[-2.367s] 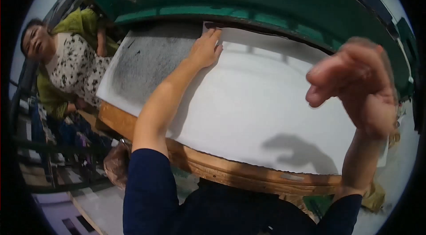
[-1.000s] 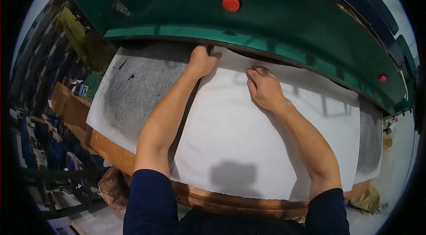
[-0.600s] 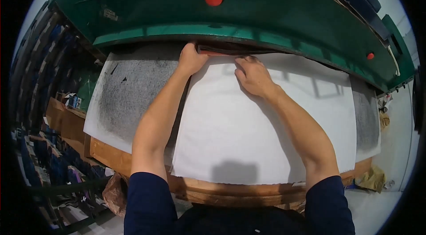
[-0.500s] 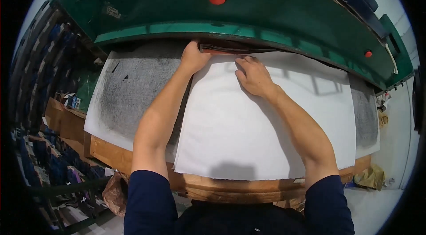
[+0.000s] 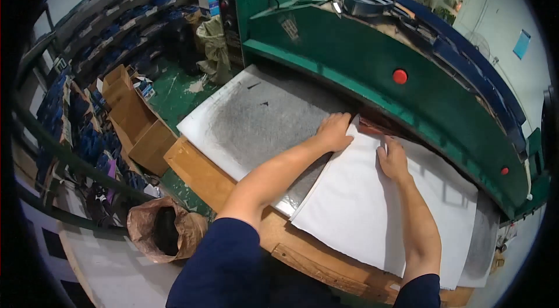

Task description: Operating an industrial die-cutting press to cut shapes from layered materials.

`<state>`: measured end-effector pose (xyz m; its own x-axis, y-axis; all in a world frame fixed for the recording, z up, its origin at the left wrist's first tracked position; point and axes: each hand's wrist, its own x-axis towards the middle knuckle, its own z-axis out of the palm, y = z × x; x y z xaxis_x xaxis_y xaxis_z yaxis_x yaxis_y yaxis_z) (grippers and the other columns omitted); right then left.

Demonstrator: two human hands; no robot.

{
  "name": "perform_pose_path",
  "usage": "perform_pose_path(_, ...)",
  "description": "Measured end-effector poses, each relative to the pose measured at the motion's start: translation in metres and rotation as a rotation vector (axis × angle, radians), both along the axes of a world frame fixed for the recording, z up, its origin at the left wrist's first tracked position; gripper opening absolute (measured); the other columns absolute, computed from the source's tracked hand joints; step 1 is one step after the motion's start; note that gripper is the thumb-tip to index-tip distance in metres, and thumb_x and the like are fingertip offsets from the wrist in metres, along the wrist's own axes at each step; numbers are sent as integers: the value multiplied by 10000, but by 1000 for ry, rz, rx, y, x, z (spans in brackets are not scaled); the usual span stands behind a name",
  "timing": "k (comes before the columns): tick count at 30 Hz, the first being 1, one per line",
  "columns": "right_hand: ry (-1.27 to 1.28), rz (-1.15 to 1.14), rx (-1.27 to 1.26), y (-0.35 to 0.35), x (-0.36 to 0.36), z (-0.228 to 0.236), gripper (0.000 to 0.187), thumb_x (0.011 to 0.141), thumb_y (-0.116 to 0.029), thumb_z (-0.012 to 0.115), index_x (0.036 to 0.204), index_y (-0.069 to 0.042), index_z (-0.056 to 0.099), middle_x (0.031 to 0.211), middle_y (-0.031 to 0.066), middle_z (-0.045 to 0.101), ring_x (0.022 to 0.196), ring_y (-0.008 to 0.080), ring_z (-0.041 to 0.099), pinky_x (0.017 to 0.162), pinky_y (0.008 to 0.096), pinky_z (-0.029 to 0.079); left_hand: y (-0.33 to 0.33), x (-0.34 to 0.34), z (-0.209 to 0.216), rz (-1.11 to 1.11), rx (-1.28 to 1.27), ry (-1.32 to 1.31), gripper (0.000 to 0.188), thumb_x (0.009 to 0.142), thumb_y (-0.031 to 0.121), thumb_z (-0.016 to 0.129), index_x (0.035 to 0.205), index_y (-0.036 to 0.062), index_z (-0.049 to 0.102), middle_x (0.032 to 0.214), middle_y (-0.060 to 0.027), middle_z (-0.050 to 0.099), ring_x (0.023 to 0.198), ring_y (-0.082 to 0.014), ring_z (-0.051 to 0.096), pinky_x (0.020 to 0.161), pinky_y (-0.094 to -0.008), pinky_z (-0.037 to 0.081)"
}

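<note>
A white sheet (image 5: 372, 215) of cloth-like material lies over a worn grey-and-white board (image 5: 262, 110), its far edge close under the green machine beam. My left hand (image 5: 336, 132) rests at the sheet's far left corner, fingers stretched forward and thumb by the edge; its fingertips are partly hidden. My right hand (image 5: 394, 158) lies on the sheet near its far edge, fingers bent and thumb apart, the fingertips nearest a reddish-brown strip (image 5: 371, 126). That strip shows between the sheet and the beam, mostly covered.
The green beam (image 5: 349, 55) with red buttons (image 5: 400, 76) spans the far side. A wooden table edge (image 5: 326, 270) runs along the near side. At the left stand open cardboard boxes (image 5: 137, 127), a brown paper sack (image 5: 166, 229) and racks of blue items (image 5: 140, 2).
My view has turned to the left, bringing the boxes, sack and racks further into sight. Both hands stay near the sheet's far edge, the left still at its corner.
</note>
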<state>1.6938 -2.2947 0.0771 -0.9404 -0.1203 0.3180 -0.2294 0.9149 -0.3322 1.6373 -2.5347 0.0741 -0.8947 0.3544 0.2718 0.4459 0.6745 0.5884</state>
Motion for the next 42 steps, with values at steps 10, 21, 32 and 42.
perform_pose_path(10,-12,-7,173,-13,-3,6,249,812,-193,587,1003,-37,625,927,217,657,923,403,613,815,512,486,-123,85,48,36,-87,-122,577,783,261,731,1249,-27,551,1214,-243,603,1133,-370,578,977,-410,459)
perform_pose_path(21,23,69,-73,4,67,238,295,819,-246,630,1043,-60,678,985,168,691,928,346,654,830,414,517,-188,54,166,-69,-85,254,472,785,140,733,1198,-12,563,1162,-195,614,1114,-361,577,962,-401,460)
perform_pose_path(32,390,-604,-139,252,30,383,279,734,-210,669,903,7,711,877,169,710,818,265,680,767,346,524,-9,-57,341,-239,-9,773,302,847,126,670,1115,2,606,1096,-209,641,1034,-365,609,886,-417,477)
perform_pose_path(42,-67,-565,99,229,-63,367,411,660,-372,782,790,6,686,726,121,661,680,235,618,653,369,511,152,-148,351,-116,-154,404,420,867,359,620,942,-49,684,911,-256,675,907,-403,649,835,-437,498)
